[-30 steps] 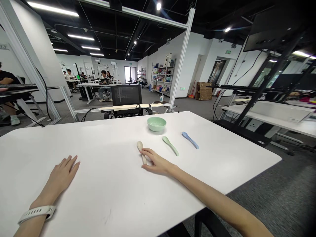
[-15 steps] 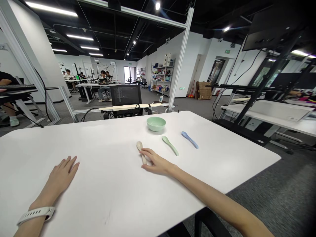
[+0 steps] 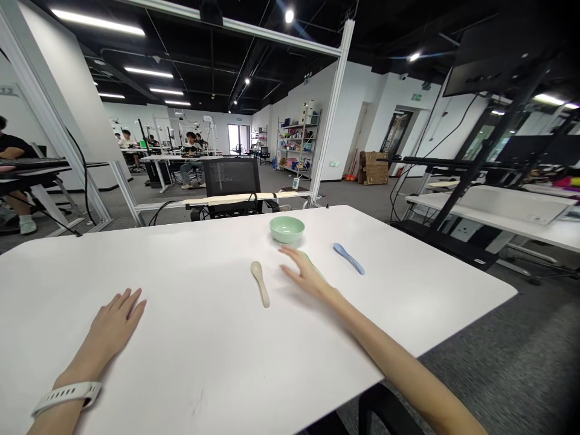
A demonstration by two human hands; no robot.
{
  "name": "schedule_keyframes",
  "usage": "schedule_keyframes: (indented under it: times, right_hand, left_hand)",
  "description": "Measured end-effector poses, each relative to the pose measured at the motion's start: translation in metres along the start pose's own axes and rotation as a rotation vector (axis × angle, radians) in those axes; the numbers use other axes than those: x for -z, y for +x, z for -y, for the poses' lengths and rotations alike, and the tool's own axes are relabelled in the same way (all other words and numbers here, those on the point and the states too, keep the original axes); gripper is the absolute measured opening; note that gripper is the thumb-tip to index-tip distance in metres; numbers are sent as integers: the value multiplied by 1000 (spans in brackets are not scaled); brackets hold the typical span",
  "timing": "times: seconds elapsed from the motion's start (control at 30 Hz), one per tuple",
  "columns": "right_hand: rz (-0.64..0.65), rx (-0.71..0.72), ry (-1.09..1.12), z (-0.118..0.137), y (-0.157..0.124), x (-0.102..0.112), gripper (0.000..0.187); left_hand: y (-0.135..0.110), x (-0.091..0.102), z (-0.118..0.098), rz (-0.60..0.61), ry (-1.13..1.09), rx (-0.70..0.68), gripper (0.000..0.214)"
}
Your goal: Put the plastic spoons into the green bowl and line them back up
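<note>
My left hand (image 3: 113, 323) lies flat on the white table (image 3: 190, 362) near the front edge, touching nothing else, with a white wristband (image 3: 66, 393) on its wrist. My right hand (image 3: 306, 275) rests with fingers extended over a pale green spoon (image 3: 308, 256), hiding most of it. A beige spoon (image 3: 260, 284) lies just left of that hand, apart from it. Farther right lies a blue spoon (image 3: 348, 258). A pale green bowl (image 3: 287, 229) stands upright beyond my right fingertips.
A black mesh office chair (image 3: 231, 178) stands beyond the table's far edge. Another white table (image 3: 492, 204) stands to the right, below a dark frame. Seated people work at desks in the distance, and a metal shelf unit (image 3: 296, 142) stands by the far wall.
My right hand has moved off the beige spoon, forward and right, onto the pale green spoon. The beige spoon now shows in full. My left hand has not moved.
</note>
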State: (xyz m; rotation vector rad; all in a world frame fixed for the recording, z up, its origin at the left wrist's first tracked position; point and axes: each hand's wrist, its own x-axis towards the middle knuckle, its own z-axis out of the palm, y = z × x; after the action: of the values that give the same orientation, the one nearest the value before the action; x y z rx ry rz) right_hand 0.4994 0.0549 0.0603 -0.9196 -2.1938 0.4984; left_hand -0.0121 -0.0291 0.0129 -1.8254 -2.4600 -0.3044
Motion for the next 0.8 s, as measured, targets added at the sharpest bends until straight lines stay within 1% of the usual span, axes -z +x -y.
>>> schedule_keyframes:
  times: [0.07, 0.13, 0.23, 0.33, 0.4, 0.47, 0.63, 0.73, 0.8]
  right_hand:
    - [-150, -27, -56, -25, 5, 23, 52]
    - [-215, -89, -141, -55, 5, 45, 50]
    - [-210, -239, -264, -96, -5, 69, 46]
    - [-127, -307, -321, -121, -16, 76, 46]
    - [-74, -318, -324, -128, -21, 75, 46]
    - [-55, -329, -321, -130, -23, 73, 45]
    - [-92, -344, -294, -125, -22, 71, 41]
    - [-93, -350, -286, -121, -21, 74, 41]
    - [-129, -359, -296, -115, -19, 78, 43]
  left_hand:
    - [-1, 2, -1, -10, -12, -2, 78]
    - [-2, 4, -3, -17, -25, -13, 78]
    - [-3, 6, -5, -8, -27, -9, 77]
    - [-3, 7, -5, -15, -26, 5, 76]
    - [-3, 6, -4, -24, -29, 7, 76]
    - [-3, 5, -3, -31, -28, 4, 76]
    - [-1, 4, -1, -34, -15, 17, 74]
    - [0, 5, -1, -16, 6, 14, 75]
    - [1, 5, -2, -3, 16, 14, 76]
